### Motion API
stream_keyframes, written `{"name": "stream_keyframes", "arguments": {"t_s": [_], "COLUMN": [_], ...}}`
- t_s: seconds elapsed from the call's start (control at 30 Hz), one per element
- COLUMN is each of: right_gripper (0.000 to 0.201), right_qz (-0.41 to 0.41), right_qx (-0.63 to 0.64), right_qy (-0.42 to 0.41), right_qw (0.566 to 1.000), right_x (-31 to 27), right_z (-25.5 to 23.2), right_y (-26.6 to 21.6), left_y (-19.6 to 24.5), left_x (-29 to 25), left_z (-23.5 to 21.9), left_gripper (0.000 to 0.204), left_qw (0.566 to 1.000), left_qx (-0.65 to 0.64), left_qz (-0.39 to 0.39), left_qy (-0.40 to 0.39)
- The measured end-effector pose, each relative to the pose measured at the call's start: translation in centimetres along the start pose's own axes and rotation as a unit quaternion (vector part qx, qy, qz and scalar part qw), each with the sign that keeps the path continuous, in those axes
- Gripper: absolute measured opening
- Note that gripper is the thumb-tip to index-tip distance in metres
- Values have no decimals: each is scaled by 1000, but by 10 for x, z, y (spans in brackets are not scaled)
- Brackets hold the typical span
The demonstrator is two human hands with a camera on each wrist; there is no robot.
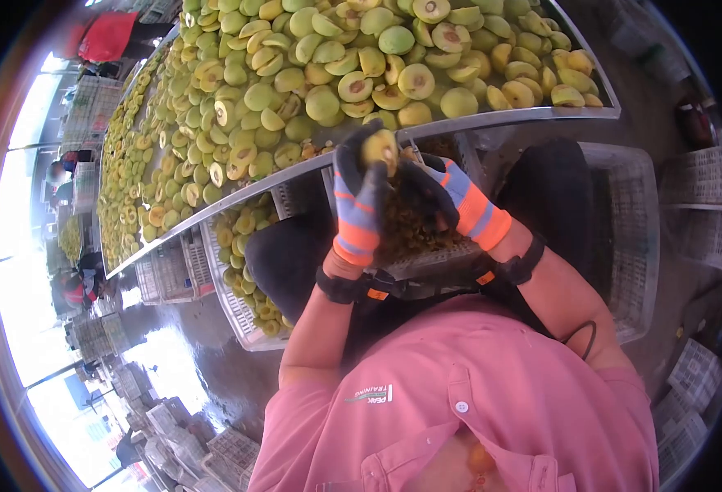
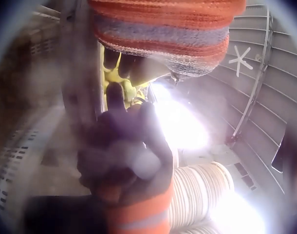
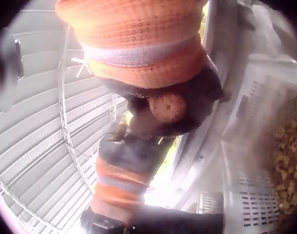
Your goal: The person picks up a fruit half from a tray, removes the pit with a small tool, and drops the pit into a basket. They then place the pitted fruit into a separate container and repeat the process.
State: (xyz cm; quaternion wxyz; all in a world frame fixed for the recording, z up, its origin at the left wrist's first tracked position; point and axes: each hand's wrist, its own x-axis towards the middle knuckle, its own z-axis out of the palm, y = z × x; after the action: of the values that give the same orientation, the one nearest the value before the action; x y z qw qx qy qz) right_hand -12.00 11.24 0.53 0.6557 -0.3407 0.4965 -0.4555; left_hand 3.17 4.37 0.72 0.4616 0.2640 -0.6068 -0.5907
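Observation:
Both hands wear dark-palmed gloves with orange and grey cuffs. In the head view, the left hand (image 1: 359, 197) grips a yellow-green fruit (image 1: 380, 150) with brown at its cut centre, held just off the table's metal edge. Close beside it on the right, the right hand (image 1: 457, 199) has its fingers curled. The right wrist view shows this right hand (image 3: 187, 105) gripping a round, light brown handle end (image 3: 168, 107); what lies beyond that end is hidden. Below it there, the left hand (image 3: 134, 151) nearly meets it. Glare and blur veil the fingers in the left wrist view.
A metal-rimmed table (image 1: 254, 189) heaped with halved green fruit spans the front. Under its edge, a white crate (image 1: 242, 321) holds more fruit, and a crate of small brown pieces (image 3: 289, 161) stands below the hands. Another crate (image 1: 638, 238) is at the right.

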Motion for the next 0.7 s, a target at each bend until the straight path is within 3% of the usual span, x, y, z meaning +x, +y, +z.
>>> {"name": "stream_keyframes", "arguments": {"t_s": [0.03, 0.1, 0.17, 0.27, 0.3, 0.4, 0.43, 0.53, 0.63, 0.7], "right_gripper": [29, 34, 30, 27, 27, 31, 35, 33, 32, 32], "right_qz": [-19, -56, -27, -27, -33, -287, -252, -263, -248, -208], "right_qx": [44, 130, 137, 103, 86, -61, -123, -320, -297, -332], "right_qy": [0, 2, 8, -2, -6, 75, 77, 135, 199, 154], "right_qw": [999, 990, 990, 994, 996, 953, 957, 900, 900, 907], "right_x": [-1, -2, -3, 0, 2, 24, 20, 23, 19, 18], "right_z": [1, 4, -1, -2, -2, 14, 10, 11, 12, 13], "right_y": [0, -1, 0, -2, -2, 25, 23, 27, 27, 29], "left_y": [1, 5, 9, 21, 18, -7, -8, -12, -21, -16], "left_x": [-3, -5, -5, -3, -1, 4, 4, 0, 0, -1], "left_z": [2, 8, 8, 7, 3, -26, -24, -30, -38, -34], "left_gripper": [53, 56, 56, 47, 36, 31, 33, 44, 43, 34], "left_qw": [996, 990, 983, 997, 1000, 983, 918, 902, 919, 927], "left_qx": [77, 99, 130, -24, -14, 107, 349, 402, 381, 361], "left_qz": [21, 68, 103, 43, -18, -106, 139, 95, 90, 100], "left_qy": [-43, -69, -82, -50, 3, -109, -131, -125, -47, -22]}}
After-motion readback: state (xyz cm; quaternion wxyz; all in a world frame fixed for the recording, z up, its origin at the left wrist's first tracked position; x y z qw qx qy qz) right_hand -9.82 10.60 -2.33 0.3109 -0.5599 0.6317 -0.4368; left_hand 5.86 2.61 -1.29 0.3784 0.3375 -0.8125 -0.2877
